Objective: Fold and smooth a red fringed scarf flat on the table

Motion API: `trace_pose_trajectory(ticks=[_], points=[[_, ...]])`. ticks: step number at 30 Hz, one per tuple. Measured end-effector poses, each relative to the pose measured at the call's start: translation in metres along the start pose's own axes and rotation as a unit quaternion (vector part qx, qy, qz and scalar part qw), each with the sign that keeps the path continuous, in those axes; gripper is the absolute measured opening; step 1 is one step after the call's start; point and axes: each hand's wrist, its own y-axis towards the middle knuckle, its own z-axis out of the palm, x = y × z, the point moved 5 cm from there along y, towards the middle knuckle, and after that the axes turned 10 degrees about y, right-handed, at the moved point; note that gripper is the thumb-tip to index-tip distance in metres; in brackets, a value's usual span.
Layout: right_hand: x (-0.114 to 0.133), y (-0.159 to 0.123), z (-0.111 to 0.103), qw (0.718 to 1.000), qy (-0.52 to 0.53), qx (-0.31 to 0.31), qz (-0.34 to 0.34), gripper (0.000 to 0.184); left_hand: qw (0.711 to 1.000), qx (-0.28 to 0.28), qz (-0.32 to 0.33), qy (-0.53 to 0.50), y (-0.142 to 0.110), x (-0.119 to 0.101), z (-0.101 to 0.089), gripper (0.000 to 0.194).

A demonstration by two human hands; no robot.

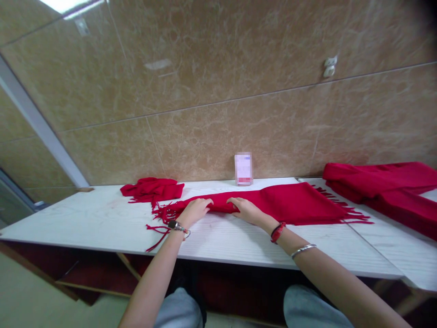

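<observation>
A red fringed scarf (pixel 290 202) lies lengthwise on the white table. Its right part is spread flat, while the left part is gathered into a narrow fold. My left hand (pixel 197 210) grips that fold near the fringe at the left end, fingers over the cloth. A short gap to the right, my right hand (pixel 246 210) holds the same folded stretch between thumb and fingers. Both hands hide some of the cloth under them. Loose red tassels hang toward the table's front edge beside my left wrist.
A crumpled red scarf (pixel 153 189) lies at the back left. More folded red cloth (pixel 385 182) covers the right end. A phone-like upright card (pixel 243 168), blurred, leans against the tan wall (pixel 205 136). The white tabletop (pixel 102 223) has open shelves below.
</observation>
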Motion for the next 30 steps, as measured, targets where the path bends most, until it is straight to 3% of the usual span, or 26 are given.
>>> trace_pose_trajectory(ticks=[8, 15, 26, 30], points=[[0.002, 0.002, -0.007, 0.995, -0.077, 0.02, 0.059, 0.035, 0.999, -0.022, 0.024, 0.018, 0.0, -0.009, 0.004, 0.033], [0.007, -0.001, -0.011, 0.987, -0.146, 0.027, 0.064, 0.026, 0.999, -0.01, 0.0, 0.04, 0.001, -0.005, 0.0, 0.023], [0.002, -0.003, -0.017, 0.988, -0.136, 0.019, 0.068, 0.011, 0.996, 0.014, -0.015, 0.092, 0.001, -0.001, 0.01, 0.024], [0.002, -0.004, -0.018, 0.985, -0.151, 0.028, 0.077, 0.014, 0.996, -0.023, 0.016, 0.086, 0.001, -0.009, 0.004, 0.016]])
